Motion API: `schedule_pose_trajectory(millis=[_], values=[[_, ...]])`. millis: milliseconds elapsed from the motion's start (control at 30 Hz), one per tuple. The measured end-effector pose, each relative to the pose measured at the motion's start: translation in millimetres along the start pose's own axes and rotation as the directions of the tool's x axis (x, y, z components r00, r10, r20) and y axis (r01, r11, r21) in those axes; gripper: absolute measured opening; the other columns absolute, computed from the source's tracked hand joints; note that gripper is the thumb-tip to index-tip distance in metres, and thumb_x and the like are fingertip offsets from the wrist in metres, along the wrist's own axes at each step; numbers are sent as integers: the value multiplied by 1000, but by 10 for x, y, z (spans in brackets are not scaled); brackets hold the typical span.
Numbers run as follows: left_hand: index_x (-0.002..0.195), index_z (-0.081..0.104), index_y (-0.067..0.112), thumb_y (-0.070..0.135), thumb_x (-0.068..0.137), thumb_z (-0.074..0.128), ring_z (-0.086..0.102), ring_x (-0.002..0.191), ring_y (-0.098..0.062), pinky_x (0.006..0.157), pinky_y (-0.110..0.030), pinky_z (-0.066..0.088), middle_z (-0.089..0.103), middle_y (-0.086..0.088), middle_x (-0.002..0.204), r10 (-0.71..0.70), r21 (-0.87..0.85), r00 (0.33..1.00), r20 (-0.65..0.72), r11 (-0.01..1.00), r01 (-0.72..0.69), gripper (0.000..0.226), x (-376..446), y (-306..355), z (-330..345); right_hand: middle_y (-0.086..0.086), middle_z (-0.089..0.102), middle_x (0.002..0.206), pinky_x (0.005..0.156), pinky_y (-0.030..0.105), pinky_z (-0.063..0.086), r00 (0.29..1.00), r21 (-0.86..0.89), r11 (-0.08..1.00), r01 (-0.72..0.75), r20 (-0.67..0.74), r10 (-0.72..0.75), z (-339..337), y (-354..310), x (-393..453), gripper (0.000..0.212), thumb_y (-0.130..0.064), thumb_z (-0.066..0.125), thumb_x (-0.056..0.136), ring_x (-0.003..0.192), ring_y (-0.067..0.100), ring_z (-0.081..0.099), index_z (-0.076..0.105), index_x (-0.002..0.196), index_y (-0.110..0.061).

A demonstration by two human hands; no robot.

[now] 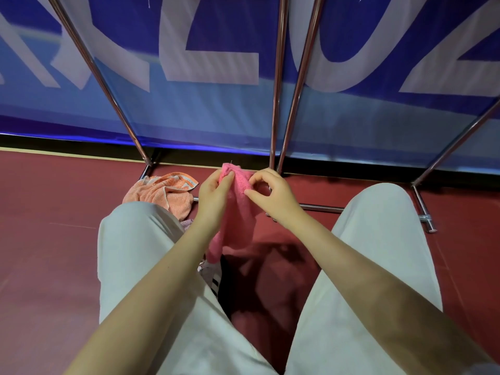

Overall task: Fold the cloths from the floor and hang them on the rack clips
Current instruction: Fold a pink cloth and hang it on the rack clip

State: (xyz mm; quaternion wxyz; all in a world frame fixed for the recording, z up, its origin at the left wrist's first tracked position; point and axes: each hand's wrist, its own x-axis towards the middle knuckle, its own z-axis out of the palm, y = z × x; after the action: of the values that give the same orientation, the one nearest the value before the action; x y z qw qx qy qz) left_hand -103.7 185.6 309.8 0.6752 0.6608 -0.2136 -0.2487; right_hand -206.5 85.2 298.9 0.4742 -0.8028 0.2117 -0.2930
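A pink cloth [238, 209] hangs between my knees, held up above the red floor. My left hand [213, 193] grips its upper left edge, thumb pressed onto the fabric. My right hand [273, 193] pinches the cloth's upper right part with thumb and fingers. An orange cloth [165, 193] with a white border lies crumpled on the floor to the left, beside my left knee. The metal rack's legs [276, 104] rise just behind the cloths; no clips are in view.
A blue banner [216, 117] with large white letters stands behind the rack. The rack's low crossbar [322, 208] and foot [428, 221] lie on the red floor [48, 212]. A small lilac cloth [188, 223] and striped fabric [213, 277] peek out by my left leg.
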Motion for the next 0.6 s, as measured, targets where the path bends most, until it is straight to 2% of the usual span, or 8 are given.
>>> schedule_pose_trajectory(millis=[100, 167, 233, 267, 333, 400, 467, 600], values=[[104, 67, 6, 9, 98, 50, 58, 66, 3, 64, -12, 45, 65, 5, 77, 18, 9, 1000, 2, 1000, -18, 18, -30, 1, -15, -3, 61, 81, 62, 12, 44, 985, 126, 981, -147, 114, 133, -30, -44, -47, 19, -7, 70, 81, 72, 8, 55, 55, 85, -17], [103, 67, 8, 10, 98, 51, 57, 66, 2, 64, -13, 45, 64, 6, 76, 15, 5, 1000, 3, 1000, -15, 17, -34, 7, -43, -4, 61, 74, 68, 20, 44, 966, 204, 956, -212, 192, 173, -14, -64, -88, 24, -4, 70, 80, 69, 8, 52, 53, 86, -20], [102, 67, 8, 10, 98, 51, 57, 66, 0, 64, -15, 45, 64, 7, 75, 9, 11, 1000, 24, 1000, -9, 16, -39, 3, -66, -13, 58, 66, 67, 22, 42, 931, 161, 953, -255, 308, 197, 4, -82, -163, 26, -7, 72, 80, 64, 4, 50, 54, 80, -26], [102, 66, 8, 10, 98, 51, 58, 67, -1, 65, -16, 46, 64, 8, 74, 8, 18, 999, 36, 1000, -9, 16, -47, 3, -70, -14, 55, 64, 64, 21, 41, 899, 76, 962, -262, 381, 215, 13, -82, -213, 25, -12, 73, 81, 61, 1, 47, 53, 75, -26], [105, 67, 8, 13, 98, 51, 59, 72, -5, 68, -19, 48, 65, 7, 77, 0, 27, 998, 58, 1000, -2, 18, -68, -6, -67, -12, 46, 64, 58, 25, 36, 837, -143, 965, -222, 480, 263, 53, -87, -339, 26, -27, 74, 80, 59, 5, 40, 51, 69, -21], [107, 68, 10, 15, 98, 52, 60, 78, -10, 72, -24, 50, 66, 5, 82, -14, 35, 997, 82, 999, 11, 19, -85, -18, -60, -7, 37, 64, 57, 30, 31, 809, -273, 945, -179, 505, 299, 104, -95, -449, 37, -36, 74, 79, 59, 9, 33, 45, 65, -18], [105, 68, 12, 15, 98, 52, 61, 80, -12, 72, -25, 50, 67, 4, 83, -28, 55, 995, 99, 998, 22, 18, -90, -30, -52, -8, 33, 61, 55, 31, 26, 820, -325, 937, -130, 496, 286, 124, -107, -491, 43, -37, 72, 81, 56, 10, 30, 37, 62, -20], [98, 70, 18, 16, 98, 52, 63, 85, -13, 78, -29, 51, 69, 2, 87, -53, 30, 996, 76, 998, 51, 17, -57, -32, -71, -6, 46, 61, 59, 33, 37, 851, -475, 875, 93, 494, 178, -13, -166, -454, 38, -46, 60, 87, 61, 20, 48, 39, 65, -24]])
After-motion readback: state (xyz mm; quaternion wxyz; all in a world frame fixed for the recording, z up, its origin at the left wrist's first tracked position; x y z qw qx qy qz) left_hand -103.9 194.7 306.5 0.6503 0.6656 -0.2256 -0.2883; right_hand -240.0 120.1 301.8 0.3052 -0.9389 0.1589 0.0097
